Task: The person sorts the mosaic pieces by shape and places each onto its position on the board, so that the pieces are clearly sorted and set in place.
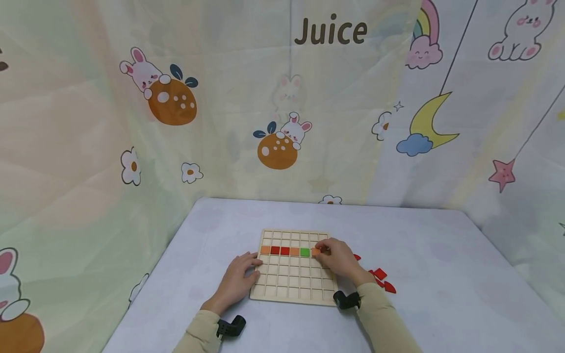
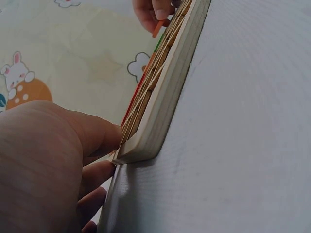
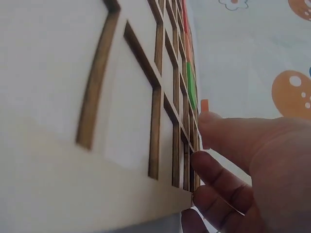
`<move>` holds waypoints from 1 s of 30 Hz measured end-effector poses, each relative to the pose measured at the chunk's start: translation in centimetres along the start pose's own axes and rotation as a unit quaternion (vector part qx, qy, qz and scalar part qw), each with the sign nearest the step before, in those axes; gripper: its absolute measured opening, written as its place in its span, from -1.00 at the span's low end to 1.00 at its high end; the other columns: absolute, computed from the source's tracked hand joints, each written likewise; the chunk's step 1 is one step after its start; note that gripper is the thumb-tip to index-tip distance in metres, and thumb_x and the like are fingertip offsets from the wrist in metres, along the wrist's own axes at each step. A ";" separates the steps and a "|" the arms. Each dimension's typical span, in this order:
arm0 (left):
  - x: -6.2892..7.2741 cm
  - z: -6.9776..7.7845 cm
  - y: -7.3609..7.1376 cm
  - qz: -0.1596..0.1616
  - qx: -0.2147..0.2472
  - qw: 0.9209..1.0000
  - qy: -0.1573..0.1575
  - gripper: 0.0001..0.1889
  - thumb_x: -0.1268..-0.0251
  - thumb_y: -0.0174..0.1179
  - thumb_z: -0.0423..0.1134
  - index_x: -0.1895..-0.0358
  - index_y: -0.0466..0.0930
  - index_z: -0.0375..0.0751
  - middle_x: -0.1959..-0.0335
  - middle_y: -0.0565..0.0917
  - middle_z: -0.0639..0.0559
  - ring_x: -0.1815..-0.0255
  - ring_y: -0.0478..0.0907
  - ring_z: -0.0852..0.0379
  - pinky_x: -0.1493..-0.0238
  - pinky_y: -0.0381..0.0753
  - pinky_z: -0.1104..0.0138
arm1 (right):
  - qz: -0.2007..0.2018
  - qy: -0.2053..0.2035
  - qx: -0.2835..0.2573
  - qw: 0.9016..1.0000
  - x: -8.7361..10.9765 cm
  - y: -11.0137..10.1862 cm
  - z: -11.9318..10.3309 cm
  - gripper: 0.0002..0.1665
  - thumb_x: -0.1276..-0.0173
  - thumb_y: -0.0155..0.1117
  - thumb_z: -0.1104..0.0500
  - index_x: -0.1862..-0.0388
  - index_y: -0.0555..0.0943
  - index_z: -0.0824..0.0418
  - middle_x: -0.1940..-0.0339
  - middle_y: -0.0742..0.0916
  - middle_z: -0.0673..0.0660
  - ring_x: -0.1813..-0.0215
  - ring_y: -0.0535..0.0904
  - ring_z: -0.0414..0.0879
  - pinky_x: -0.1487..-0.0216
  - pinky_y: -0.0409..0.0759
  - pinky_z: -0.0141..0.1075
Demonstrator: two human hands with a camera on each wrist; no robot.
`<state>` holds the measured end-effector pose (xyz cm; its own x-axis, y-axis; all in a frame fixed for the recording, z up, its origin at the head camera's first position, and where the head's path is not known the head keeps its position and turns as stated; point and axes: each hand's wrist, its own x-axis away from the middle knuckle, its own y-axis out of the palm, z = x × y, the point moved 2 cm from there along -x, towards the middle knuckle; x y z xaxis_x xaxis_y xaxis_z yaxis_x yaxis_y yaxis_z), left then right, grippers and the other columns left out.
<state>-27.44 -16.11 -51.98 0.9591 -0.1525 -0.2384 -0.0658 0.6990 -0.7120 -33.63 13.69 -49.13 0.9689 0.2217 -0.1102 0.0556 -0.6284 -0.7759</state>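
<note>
A wooden grid board point(image 1: 293, 294) lies on the table. One row near its far side holds orange, red and green square tiles, among them a green tile point(image 1: 305, 252) and a red tile point(image 1: 284, 251). My right hand point(image 1: 337, 257) is over the board's right side, pinching an orange square tile point(image 3: 204, 106) between thumb and fingers at the right end of that row. The tile stands slightly tilted above the grid in the left wrist view. With thumb and fingertips, my left hand point(image 1: 238, 277) holds the board's left edge; the fingertips point(image 2: 99, 172) touch its side.
Several loose red pieces point(image 1: 380, 273) lie on the table to the right of the board, partly hidden behind the right forearm. White cloth covers the table point(image 1: 441, 304). A printed curtain point(image 1: 229, 98) with rabbits and flowers stands behind and at both sides.
</note>
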 end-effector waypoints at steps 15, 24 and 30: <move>0.0 0.1 -0.1 -0.005 0.006 1.000 -0.021 -0.76 -0.32 0.22 -0.26 -0.03 0.66 -0.03 -0.33 0.49 -0.02 -0.47 0.23 -0.08 -0.54 0.06 0.00 | 0.010 -0.016 0.021 1.000 -0.4 0.4 0.0 -0.74 -0.22 0.45 0.18 0.09 0.71 0.10 0.29 0.64 -0.03 0.25 0.50 -0.15 0.15 0.58 -0.24; 0.0 0.1 0.2 -0.009 0.006 1.000 -0.022 -0.76 -0.33 0.21 -0.25 -0.04 0.65 -0.02 -0.34 0.47 -0.01 -0.48 0.22 -0.07 -0.54 0.04 0.00 | 0.003 0.009 0.010 1.000 0.0 0.3 0.1 -0.71 -0.22 0.45 0.19 0.06 0.70 0.11 0.24 0.64 0.00 0.20 0.51 -0.10 0.08 0.61 -0.18; -0.1 0.0 0.0 -0.008 0.005 1.000 -0.018 -0.76 -0.33 0.21 -0.25 -0.03 0.65 -0.03 -0.34 0.48 -0.01 -0.47 0.23 -0.07 -0.54 0.05 0.00 | -0.001 0.021 0.007 1.000 0.5 -0.2 -0.3 -0.66 -0.22 0.45 0.18 0.01 0.67 0.10 0.17 0.66 -0.01 0.14 0.52 -0.11 0.04 0.62 -0.17</move>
<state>-27.52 -16.08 -52.00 0.9691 -0.1385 -0.2041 -0.0486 0.7040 -0.7085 -33.06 13.75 -48.86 0.9781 0.1913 -0.0820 0.0550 -0.6172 -0.7848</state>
